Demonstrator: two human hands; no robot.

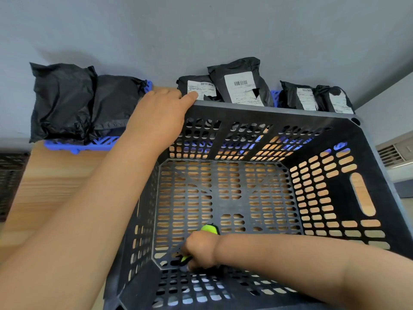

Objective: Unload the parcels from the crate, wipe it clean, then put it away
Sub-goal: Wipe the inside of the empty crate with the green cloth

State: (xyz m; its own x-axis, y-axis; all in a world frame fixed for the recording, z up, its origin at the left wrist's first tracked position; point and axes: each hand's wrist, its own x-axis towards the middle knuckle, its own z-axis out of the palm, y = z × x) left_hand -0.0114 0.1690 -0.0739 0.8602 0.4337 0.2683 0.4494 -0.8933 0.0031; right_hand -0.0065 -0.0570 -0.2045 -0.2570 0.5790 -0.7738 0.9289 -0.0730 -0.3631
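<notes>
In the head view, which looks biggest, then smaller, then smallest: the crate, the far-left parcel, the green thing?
1. crate, also nearest the camera
2. far-left parcel
3. green thing, partly hidden in the right hand

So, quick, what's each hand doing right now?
Left hand: grips the crate at its far rim.
Right hand: grips a green wiping tool inside the crate.

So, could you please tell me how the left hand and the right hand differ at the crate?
The left hand is up on the far rim of the crate; the right hand is down inside, near its floor. The left hand grips the rim itself; the right hand grips a green cleaning tool. Both hands are bare, and both work on the same crate.
</notes>
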